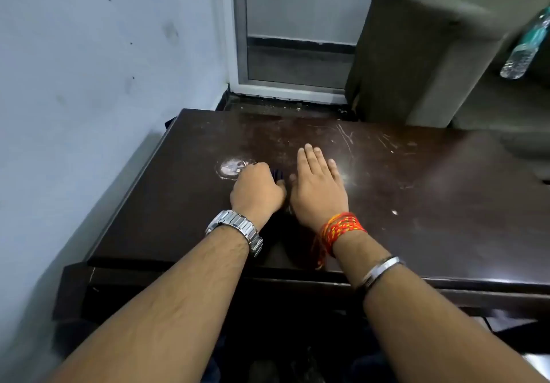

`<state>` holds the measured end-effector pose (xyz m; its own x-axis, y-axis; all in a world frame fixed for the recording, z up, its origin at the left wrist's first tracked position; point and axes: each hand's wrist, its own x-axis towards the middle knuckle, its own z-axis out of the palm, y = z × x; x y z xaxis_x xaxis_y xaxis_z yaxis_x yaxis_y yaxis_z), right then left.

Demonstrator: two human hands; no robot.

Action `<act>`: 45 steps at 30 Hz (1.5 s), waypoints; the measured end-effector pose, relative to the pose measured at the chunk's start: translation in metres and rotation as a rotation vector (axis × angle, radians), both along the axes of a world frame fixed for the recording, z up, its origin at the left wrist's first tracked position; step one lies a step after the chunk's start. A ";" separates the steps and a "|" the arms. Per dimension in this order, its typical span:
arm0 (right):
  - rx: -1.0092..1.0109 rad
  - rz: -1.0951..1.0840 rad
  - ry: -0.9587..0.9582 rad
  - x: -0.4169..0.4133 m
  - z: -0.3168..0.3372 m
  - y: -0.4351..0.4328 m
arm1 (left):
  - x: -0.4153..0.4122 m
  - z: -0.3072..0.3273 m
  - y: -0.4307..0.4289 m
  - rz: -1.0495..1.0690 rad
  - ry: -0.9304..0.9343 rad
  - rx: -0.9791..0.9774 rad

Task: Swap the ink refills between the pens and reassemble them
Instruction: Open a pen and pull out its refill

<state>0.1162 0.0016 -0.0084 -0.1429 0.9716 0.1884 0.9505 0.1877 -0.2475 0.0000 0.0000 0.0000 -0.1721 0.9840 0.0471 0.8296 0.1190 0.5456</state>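
1. Looking down from head height at a dark, scratched desk (416, 204), with both bare forearms reaching forward to the middle of the frame.
2. The left grip (257, 189), a hand with a metal watch (235, 228) at the wrist, is curled into a fist just left of centre. A dark blue ribbed bundle, probably the pens (278, 174), pokes out of its right side, so it seems to hold them against the desk.
3. The right grip (318, 186), a hand with a red and yellow thread band (339, 228) at the wrist, lies flat with straight fingers on the desk. It is just beside the fist and holds nothing.
4. The fist hides most of the pens, so their number, and whether any is already apart, cannot be told.
5. Judged handling: pens are light, stiff and smooth, and they roll readily. The thin refills inside bend easily, and any small spring could jump away.
6. The best hold is likely the barrel in one hand and the tip section pinched by the other, twisting low over the desk.
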 end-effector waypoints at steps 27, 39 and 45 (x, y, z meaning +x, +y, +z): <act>0.002 -0.032 0.683 -0.019 0.015 0.009 | -0.022 0.018 0.003 0.002 -0.296 0.098; -0.126 -0.078 1.093 -0.012 0.004 0.023 | -0.019 0.008 0.010 0.011 -0.456 0.146; -0.249 -0.082 1.200 -0.018 -0.004 0.026 | -0.021 0.000 0.009 -0.040 -0.525 0.060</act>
